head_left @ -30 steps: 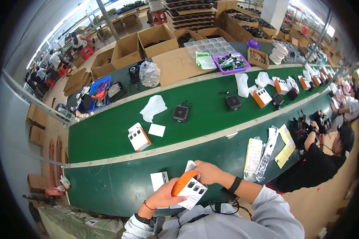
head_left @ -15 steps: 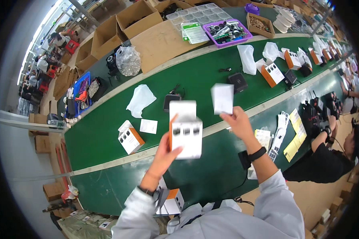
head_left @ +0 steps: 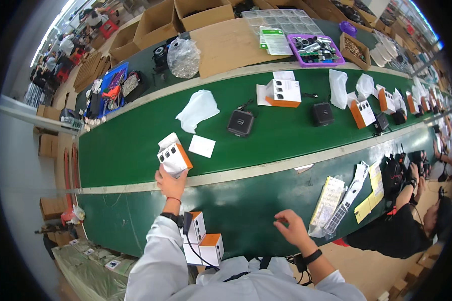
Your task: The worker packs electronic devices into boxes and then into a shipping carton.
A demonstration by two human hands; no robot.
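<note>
At the near edge of the green belt, my left hand (head_left: 171,183) is closed around the lower end of a white and orange cardboard box (head_left: 176,156) whose flap stands open. Right beside that box lies a white paper sheet (head_left: 202,146). My right hand (head_left: 292,227) hangs over the near table, fingers loosely bent and apart, with nothing in it. Farther off on the belt is a second open box (head_left: 283,93), a white leaflet (head_left: 284,75) at its back edge. Between the two boxes sits a black square case (head_left: 240,123), near a crumpled white plastic bag (head_left: 198,111).
More boxes (head_left: 361,113), a black case (head_left: 323,114) and white bags (head_left: 338,89) run along the belt to the right. Boxes (head_left: 211,247) are stacked by my left forearm. A purple tray (head_left: 316,50) of parts stands behind the belt. A co-worker's arm (head_left: 406,185) is at right.
My left hand has released the box it held, which now rests farther back on the belt, and has taken the left box. My right hand has let go of the leaflet and drawn back.
</note>
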